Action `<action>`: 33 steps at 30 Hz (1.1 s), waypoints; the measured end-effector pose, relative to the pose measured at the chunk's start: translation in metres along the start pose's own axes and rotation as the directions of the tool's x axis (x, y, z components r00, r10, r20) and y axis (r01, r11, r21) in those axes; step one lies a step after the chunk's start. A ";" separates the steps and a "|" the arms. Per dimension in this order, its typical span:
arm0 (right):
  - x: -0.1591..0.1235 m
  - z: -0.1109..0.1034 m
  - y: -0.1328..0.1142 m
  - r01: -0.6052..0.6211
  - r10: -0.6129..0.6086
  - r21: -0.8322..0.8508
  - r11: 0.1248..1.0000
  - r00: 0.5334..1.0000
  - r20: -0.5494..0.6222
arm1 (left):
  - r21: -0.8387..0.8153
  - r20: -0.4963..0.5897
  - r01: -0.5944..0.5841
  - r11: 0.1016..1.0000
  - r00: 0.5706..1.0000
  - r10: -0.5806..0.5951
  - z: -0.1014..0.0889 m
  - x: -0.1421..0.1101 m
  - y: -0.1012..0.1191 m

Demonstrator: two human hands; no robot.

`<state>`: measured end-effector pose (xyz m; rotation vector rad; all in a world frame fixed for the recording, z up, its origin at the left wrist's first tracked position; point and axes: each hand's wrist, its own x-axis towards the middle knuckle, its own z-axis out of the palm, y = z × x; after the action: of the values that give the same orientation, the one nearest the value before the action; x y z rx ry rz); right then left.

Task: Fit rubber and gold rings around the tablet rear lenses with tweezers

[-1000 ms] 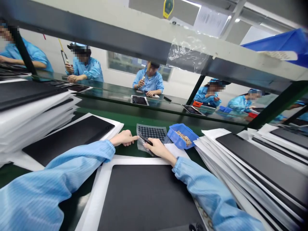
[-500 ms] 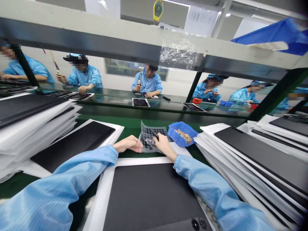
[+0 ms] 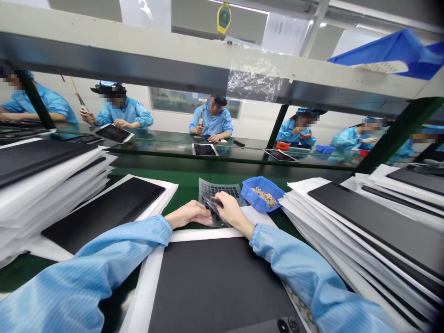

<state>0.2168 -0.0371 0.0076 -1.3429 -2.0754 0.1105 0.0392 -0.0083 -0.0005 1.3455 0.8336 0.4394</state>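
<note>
A clear sheet with rows of round black stickers (image 3: 229,189) lies on the green bench, its near-left part bent up. My left hand (image 3: 190,214) is at that bent edge, fingers pressed together on the sheet. Over the sheet, my right hand (image 3: 229,208) is closed around a slim dark tool (image 3: 215,201), which points toward the left fingers; its tip is hard to make out. Right in front of me a black tablet-like panel (image 3: 222,282) lies on white paper, with two round camera rings (image 3: 288,324) at its near right corner.
A blue bin (image 3: 258,200) of small tan pieces stands right of the sheet. Stacks of black panels between white sheets rise at left (image 3: 52,199) and right (image 3: 347,231). Another black panel (image 3: 107,210) lies left. A shelf (image 3: 156,60) crosses overhead; co-workers sit beyond.
My left hand went from a pointing finger at the sheet to a closer grip on its edge. The sheet's corner rose, then bent down. My right hand moved slightly over the sheet.
</note>
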 end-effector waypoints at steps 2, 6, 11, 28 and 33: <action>-0.001 -0.001 -0.004 0.076 -0.078 0.033 0.997 0.995 0.058 | -0.025 -0.015 -0.023 0.999 1.000 0.023 0.000 0.001 -0.002; -0.001 -0.005 -0.011 0.095 -0.101 0.070 0.993 0.992 0.081 | -0.060 -0.028 -0.048 0.997 0.999 0.046 -0.001 0.004 -0.003; -0.001 -0.006 -0.010 0.045 -0.050 0.063 0.997 0.996 0.071 | -0.091 -0.020 -0.046 0.995 0.999 0.044 -0.003 0.005 -0.002; -0.001 -0.010 -0.016 -0.025 0.022 0.031 0.999 0.996 0.087 | -0.079 0.047 -0.098 0.992 0.994 0.102 -0.001 -0.002 0.001; 0.000 -0.011 -0.016 -0.074 0.069 0.046 0.996 0.992 0.105 | -0.050 0.020 -0.089 0.995 0.996 0.090 0.000 -0.002 0.000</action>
<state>0.2104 -0.0479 0.0224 -1.4085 -2.0953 0.2666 0.0382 -0.0094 0.0004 1.3434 0.7415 0.5113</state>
